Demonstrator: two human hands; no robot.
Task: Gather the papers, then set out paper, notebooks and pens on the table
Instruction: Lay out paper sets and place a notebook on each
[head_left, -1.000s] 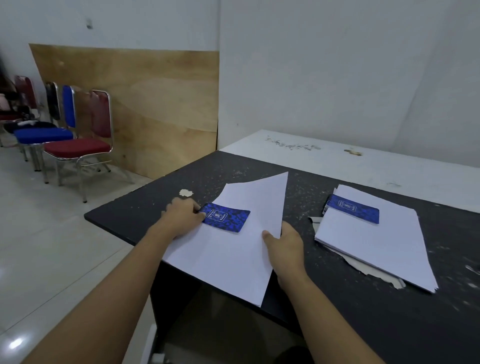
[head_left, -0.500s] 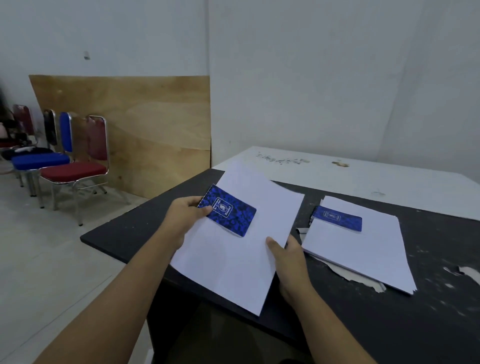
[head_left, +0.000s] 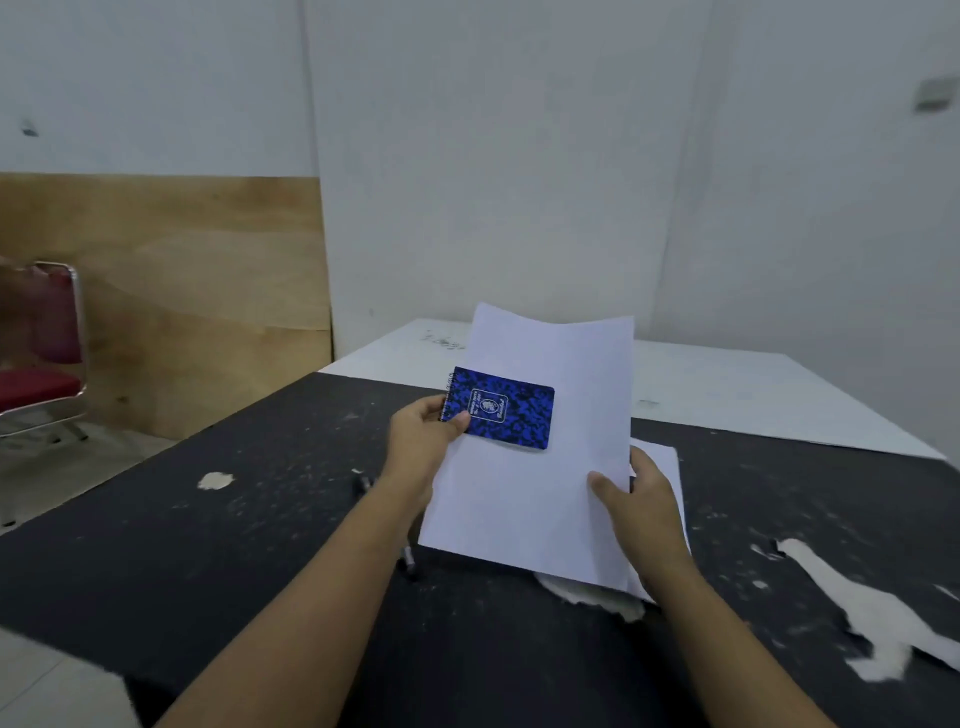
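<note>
Sheet of paper (head_left: 540, 483): plain white, unmarked, held up off the black table (head_left: 208, 545), far edge curling toward the wall. It sits just right of frame centre.

Notebook (head_left: 506, 408): small, blue-and-black mottled cover, wire spiral along its 9 o'clock edge. It lies flat against the sheet's upper left area.

Left hand (head_left: 421, 441): at 9 o'clock of the sheet. The thumb is pressed onto the notebook's spiral side, pinching notebook and sheet together; the fingers run behind and are not visible.

Right hand (head_left: 644, 501): at 4 o'clock of the sheet. The thumb lies on the front face and the fingers are curled behind the edge, clamped on the sheet.

Hidden or unclear:
- A paper stack (head_left: 662, 457) on the table is mostly covered by the sheet and the right hand; only its right margin shows.
- A dark pen (head_left: 409, 560) lies at 7 o'clock of the sheet, by the left forearm. A second dark tip shows above the forearm; I cannot tell whether it is one pen or two.
- A red chair (head_left: 41, 384) at 9 o'clock of the frame is cut off and blurred.
- The table top has peeled pale patches (head_left: 841, 618) at 4 o'clock.

Writing: the notebook cover carries a white emblem and lettering, too small to read.
</note>
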